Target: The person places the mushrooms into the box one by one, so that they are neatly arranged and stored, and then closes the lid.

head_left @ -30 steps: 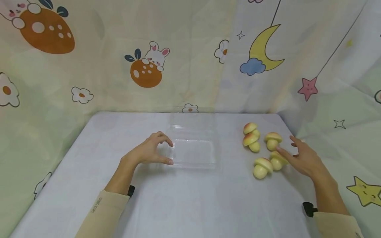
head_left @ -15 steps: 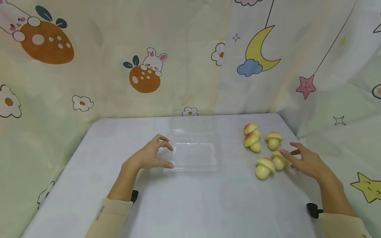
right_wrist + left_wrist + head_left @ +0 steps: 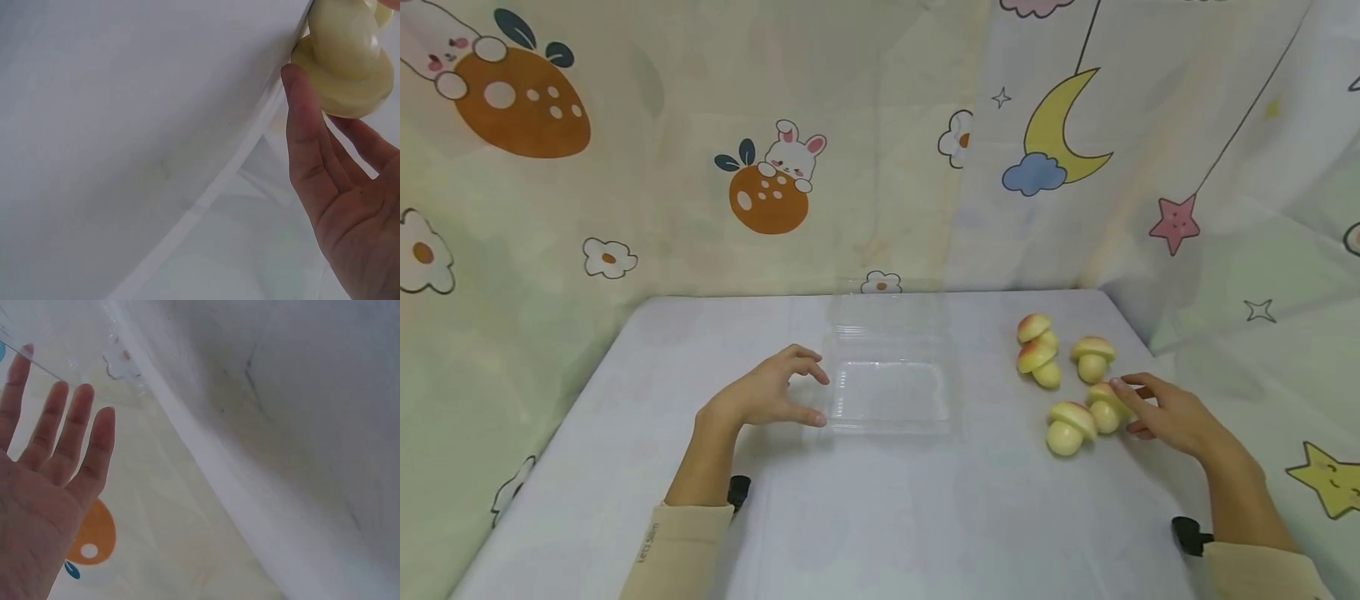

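The left hand [image 3: 767, 392] is spread wide beside the clear box [image 3: 891, 393]; to the box's right, the right hand [image 3: 1176, 421] touches 1 mushroom [image 3: 1104, 417] of 5, grip unclear. Best pinch its cap [image 3: 1105, 394] squarely, sparing the neighbouring mushroom [image 3: 1065, 435].

Soft, even, rather muted light lay over the table [image 3: 917, 517] in the head view. Faint, blurry-edged shadows pooled on the near side of the left hand [image 3: 769, 392] and right hand [image 3: 1176, 421]. Thin glints traced the clear container [image 3: 891, 363]. The backdrop [image 3: 880, 192] was shaded beyond the table's far right corner. Both wrist views looked hazy, a pale sheen on one mushroom-shaped piece [image 3: 347, 47].
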{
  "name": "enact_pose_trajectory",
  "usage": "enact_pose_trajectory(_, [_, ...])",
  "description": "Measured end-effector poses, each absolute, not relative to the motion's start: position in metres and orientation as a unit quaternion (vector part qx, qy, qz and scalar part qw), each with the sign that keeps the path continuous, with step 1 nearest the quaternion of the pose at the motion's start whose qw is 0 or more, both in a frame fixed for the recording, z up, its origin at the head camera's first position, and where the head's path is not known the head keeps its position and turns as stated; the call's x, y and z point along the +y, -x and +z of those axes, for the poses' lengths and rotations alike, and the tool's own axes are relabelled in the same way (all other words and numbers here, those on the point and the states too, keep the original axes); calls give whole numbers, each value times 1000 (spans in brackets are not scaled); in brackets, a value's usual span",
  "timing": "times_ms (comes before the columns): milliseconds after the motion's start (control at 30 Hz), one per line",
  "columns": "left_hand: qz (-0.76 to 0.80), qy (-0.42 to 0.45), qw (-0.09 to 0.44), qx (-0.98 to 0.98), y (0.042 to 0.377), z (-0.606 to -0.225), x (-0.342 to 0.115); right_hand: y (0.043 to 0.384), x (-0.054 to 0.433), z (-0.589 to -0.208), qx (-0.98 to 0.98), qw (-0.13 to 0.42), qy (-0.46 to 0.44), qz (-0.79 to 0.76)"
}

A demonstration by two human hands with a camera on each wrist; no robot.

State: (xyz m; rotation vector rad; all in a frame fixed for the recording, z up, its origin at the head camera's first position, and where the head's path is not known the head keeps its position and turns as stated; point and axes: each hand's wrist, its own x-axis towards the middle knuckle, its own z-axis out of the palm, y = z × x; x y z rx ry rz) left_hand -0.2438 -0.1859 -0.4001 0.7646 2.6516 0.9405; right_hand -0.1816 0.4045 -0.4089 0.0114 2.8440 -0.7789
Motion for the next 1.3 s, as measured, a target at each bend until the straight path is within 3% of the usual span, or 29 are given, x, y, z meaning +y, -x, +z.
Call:
enact_pose_trajectory(900, [327,-256,131,900,250,-400,-186,184,402,-411,943,87,25,-319])
enact_pose_trajectory(1300, [335,-240,145,899,247,-400,-184,183,411,-413,928,51,69,-363])
